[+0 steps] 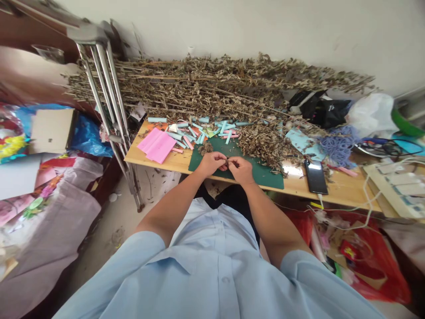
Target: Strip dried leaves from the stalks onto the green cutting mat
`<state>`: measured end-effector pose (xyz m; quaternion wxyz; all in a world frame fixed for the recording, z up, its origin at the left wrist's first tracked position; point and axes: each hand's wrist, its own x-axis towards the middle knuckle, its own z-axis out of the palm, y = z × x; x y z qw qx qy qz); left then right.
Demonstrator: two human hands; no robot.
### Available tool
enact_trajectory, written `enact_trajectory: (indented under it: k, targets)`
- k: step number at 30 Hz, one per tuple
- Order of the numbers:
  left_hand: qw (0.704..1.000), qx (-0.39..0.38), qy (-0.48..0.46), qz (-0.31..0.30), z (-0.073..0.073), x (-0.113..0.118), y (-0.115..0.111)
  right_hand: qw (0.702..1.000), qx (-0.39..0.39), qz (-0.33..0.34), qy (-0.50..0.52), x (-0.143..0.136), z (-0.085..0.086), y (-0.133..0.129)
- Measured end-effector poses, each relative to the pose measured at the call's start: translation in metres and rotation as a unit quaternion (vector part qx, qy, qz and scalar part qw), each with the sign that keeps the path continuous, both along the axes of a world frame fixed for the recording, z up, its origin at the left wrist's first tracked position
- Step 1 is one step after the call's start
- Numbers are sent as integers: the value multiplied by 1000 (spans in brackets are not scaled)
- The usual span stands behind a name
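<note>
My left hand [213,163] and my right hand [241,169] meet over the front edge of a green cutting mat [268,178]. Between their pinched fingertips is a small dark brown bit of dried leaf [227,160], mostly hidden by the fingers. A little clump of dried leaf [206,148] lies just beyond my left hand. Past my right hand is a larger heap of crumpled dried leaves [260,144]. Pink paper sheets [157,145] lie to the left, with several blue and pink paper rolls [199,135] behind the mat.
Long bundles of dried leafy stalks [206,84] line the wall. A metal crutch [111,97] leans at the table's left end. Rightward are a phone [315,177] on a cable, purple string [338,148], a white plastic bag [372,115] and a power strip [396,186].
</note>
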<state>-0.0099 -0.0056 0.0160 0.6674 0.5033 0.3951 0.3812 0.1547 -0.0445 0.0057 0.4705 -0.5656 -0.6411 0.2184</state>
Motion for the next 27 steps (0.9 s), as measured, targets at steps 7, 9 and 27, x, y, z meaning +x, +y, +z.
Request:
enact_trajectory:
  k: [7, 9, 27]
  targets:
    - [1000, -17, -22, 11, 0, -3, 1, 991, -49, -37, 117, 7, -6, 10]
    - [1000, -17, -22, 6, -1, -3, 1, 990, -47, -51, 125, 5, -7, 13]
    - [999, -27, -20, 6, -7, 1, 3, 994, 56, 83, -48, 5, 11, 6]
